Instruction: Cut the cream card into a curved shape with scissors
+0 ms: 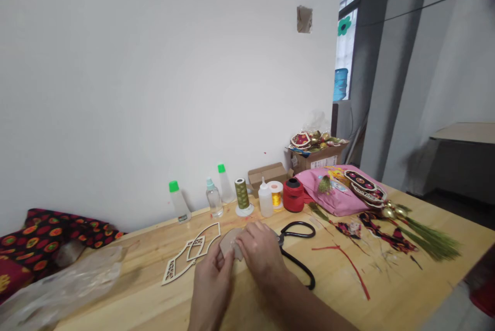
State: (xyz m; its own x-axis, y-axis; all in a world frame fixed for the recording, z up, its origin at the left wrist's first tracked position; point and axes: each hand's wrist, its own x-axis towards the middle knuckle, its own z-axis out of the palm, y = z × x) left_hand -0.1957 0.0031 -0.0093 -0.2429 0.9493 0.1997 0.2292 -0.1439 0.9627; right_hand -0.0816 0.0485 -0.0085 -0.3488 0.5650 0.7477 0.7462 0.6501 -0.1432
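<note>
Over the wooden table, both hands hold a small flat grey-beige piece (229, 242) with a curved edge. What it is made of I cannot tell. My left hand (215, 274) pinches its lower left side between thumb and fingers. From the right, my right hand (260, 246) is closed on its other edge, fingertips bent over it. A pair of black-handled scissors (299, 230) lies just right of my right hand, its blades hidden behind that hand. Left of my hands, two pale fan-shaped cut-out frames (178, 265) overlap on the tabletop.
Along the wall stand glue bottles (180, 202), a green thread spool (242, 194), a yellow spool (276, 196) and a red thread cone (293, 196). A pink bag (328, 192), tassels (429, 241) and fabric scraps lie right. Plastic sheeting (77, 279) covers the left.
</note>
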